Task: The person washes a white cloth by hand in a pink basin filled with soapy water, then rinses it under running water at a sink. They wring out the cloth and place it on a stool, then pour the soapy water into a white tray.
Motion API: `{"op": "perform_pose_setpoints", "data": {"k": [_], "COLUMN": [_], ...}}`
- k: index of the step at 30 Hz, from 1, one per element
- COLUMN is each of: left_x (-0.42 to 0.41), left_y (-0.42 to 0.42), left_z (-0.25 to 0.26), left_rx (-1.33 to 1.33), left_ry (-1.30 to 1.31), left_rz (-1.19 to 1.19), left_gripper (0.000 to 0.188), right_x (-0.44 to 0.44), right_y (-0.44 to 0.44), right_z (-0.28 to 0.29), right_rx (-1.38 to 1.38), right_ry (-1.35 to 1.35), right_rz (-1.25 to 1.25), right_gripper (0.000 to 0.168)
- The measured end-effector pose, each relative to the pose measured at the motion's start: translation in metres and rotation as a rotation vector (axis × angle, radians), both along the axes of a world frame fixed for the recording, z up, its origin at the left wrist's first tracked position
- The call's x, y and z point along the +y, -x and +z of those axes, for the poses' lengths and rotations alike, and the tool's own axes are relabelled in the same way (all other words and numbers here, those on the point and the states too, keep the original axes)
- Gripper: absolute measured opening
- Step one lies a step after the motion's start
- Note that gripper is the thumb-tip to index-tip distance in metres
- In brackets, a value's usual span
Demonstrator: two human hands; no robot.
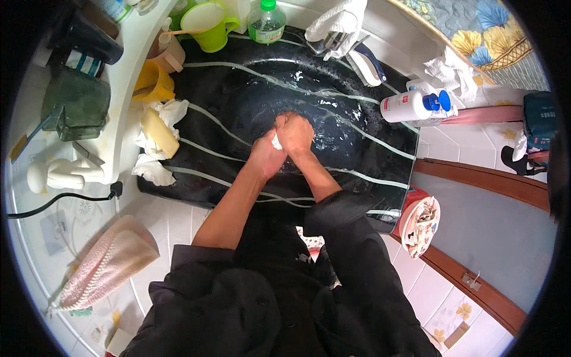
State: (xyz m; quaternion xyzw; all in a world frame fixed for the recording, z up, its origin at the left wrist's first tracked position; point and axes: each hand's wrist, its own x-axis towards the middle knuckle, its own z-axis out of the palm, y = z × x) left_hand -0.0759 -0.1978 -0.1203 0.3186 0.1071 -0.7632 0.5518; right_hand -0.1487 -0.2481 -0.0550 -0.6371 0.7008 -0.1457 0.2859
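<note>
Over a black glass washbasin [214, 147] with pale wavy stripes, both hands are pressed together. My right hand [295, 130] is curled over the fingers of my left hand [264, 154]. Between them a small white piece of soft material [276, 142] shows; most of it is hidden, so I cannot tell whether it is cloth or tissue. Rippling water [330, 134] lies in the bowl just beyond and beside the hands. At the back, a white cloth [341, 18] hangs over the metal faucet [335, 41].
Along the left stand a lime-green mug [212, 33], a yellow cup [154, 82] and a yellow soap bar [159, 134] on crumpled tissue [174, 111]. A green-capped bottle [266, 24], a scrub brush [366, 67] and a white pump bottle [403, 106] line the back and right. A bin [421, 227] stands at right.
</note>
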Motion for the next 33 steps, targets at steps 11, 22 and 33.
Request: {"op": "perform_pose_setpoints", "data": {"k": [11,22,33], "left_x": [0.007,-0.018,0.004], "left_y": [-0.005,-0.027,-0.010], "left_z": [-0.004,0.033,0.056], "left_rx": [0.121,0.177,-0.275], "left_ry": [0.150,0.177,-0.023], "left_rz": [0.018,-0.083,-0.221], "left_gripper": [0.033,0.040,0.038], "right_x": [0.004,0.035,-0.012], "right_y": [-0.008,-0.024,-0.001], "right_z": [0.008,0.019,-0.033], "right_rx": [-0.038,-0.101,-0.158], "right_ry": [-0.054,0.296,0.320], "right_rz": [-0.040,0.136,-0.144], "right_gripper": [0.034,0.029,0.024]}}
